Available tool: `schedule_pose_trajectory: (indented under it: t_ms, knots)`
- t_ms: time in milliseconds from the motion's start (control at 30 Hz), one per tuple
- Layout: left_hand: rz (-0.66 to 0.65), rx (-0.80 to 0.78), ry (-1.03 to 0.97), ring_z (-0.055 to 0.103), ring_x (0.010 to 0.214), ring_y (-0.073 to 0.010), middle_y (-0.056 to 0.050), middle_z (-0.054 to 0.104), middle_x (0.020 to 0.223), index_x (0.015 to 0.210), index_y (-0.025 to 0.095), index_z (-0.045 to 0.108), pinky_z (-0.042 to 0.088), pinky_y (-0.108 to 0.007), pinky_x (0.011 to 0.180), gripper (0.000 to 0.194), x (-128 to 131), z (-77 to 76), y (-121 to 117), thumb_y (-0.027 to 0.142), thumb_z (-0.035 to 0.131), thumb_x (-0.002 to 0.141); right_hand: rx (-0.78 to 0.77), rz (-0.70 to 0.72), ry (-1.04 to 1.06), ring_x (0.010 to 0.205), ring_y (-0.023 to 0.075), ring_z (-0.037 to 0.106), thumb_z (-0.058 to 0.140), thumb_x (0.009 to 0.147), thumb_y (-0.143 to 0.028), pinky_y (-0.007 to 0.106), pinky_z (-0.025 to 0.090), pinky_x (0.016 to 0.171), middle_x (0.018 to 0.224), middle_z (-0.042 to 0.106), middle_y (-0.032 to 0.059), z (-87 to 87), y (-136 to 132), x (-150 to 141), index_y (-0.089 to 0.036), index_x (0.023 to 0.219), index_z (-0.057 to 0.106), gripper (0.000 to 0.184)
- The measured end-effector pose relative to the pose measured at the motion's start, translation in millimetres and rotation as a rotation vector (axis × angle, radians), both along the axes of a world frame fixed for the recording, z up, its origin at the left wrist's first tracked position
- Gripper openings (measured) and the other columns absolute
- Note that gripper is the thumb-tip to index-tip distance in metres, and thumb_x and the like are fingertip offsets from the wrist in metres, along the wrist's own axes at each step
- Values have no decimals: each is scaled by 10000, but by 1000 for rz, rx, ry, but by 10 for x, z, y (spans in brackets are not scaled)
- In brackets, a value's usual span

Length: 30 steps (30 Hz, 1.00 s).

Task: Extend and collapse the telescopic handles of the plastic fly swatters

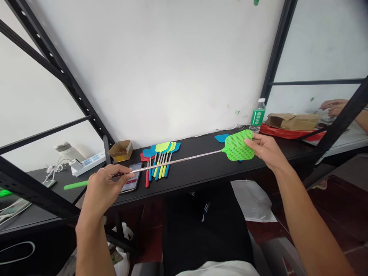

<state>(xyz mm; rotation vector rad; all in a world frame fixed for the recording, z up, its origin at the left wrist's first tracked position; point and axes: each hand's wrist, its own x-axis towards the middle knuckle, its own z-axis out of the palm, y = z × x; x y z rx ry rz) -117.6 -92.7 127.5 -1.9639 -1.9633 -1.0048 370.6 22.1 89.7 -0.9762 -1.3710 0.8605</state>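
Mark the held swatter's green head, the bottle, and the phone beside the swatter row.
Green swatter head [237, 146]: head camera, on the perforated mesh.
Bottle [257, 117]: head camera, on the green label.
Phone [132, 181]: head camera, on the screen.

The black surface [195, 172] carries red, blue and yellow fly swatters [164, 170] in a row — a phone [130, 184] and open cardboard box [120, 152] to their left, a labelled bottle [258, 117] farther right.
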Motion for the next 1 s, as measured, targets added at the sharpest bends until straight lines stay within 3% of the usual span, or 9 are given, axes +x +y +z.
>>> schedule_pose_trajectory:
  t_ms: [133, 233, 367, 467, 633, 767, 1000]
  knots:
    - [-29, -56, 75, 692, 829, -248, -35, 777, 878, 889, 266, 770, 493, -326, 737, 294, 16, 34, 19, 492, 584, 877, 37, 25, 39, 724, 222, 683, 816, 738, -522, 336, 569, 648, 857, 739, 62, -9, 22, 1, -214, 1030, 734, 433]
    - [-77, -84, 114, 683, 840, -253, -45, 774, 863, 903, 243, 769, 479, -323, 781, 342, 9, 32, 40, 490, 533, 907, 68, 12, 26, 663, 191, 648, 802, 759, -505, 305, 542, 595, 824, 723, 49, -2, 12, 7, -213, 1037, 732, 409]
    - [-147, -164, 132, 639, 694, -210, -36, 733, 742, 842, 220, 735, 456, -289, 704, 398, 15, 17, 45, 475, 451, 955, 131, -32, -26, 548, 125, 512, 777, 791, -471, 242, 419, 464, 794, 680, 23, 16, -6, 8, -215, 1016, 724, 345]
    - [-169, -198, 149, 602, 623, -183, -18, 692, 672, 797, 214, 703, 430, -267, 642, 429, 40, 19, 45, 465, 407, 981, 174, -38, -40, 562, 117, 493, 777, 793, -458, 239, 409, 489, 771, 649, 8, 15, 0, 12, -212, 948, 708, 299]
    - [-128, -137, 120, 638, 652, -187, -22, 735, 751, 900, 220, 738, 450, -269, 655, 377, 68, 36, 56, 500, 488, 944, 142, -24, -85, 572, 134, 515, 768, 808, -487, 251, 416, 530, 631, 575, -14, -10, 16, 40, -199, 905, 695, 313]
    - [-85, -73, 83, 684, 793, -228, -43, 774, 896, 929, 235, 753, 477, -301, 702, 331, 56, 35, 45, 506, 567, 893, 108, 2, -133, 526, 117, 476, 747, 824, -511, 264, 406, 519, 660, 594, -4, -3, 3, 27, -191, 938, 714, 341]
    - [-42, 51, 64, 658, 896, -249, -47, 744, 944, 910, 257, 738, 496, -356, 770, 232, 63, 18, 3, 459, 635, 860, 47, 39, -202, 431, 112, 381, 711, 850, -534, 271, 315, 433, 540, 523, -21, -13, -2, -7, -186, 1048, 730, 401]
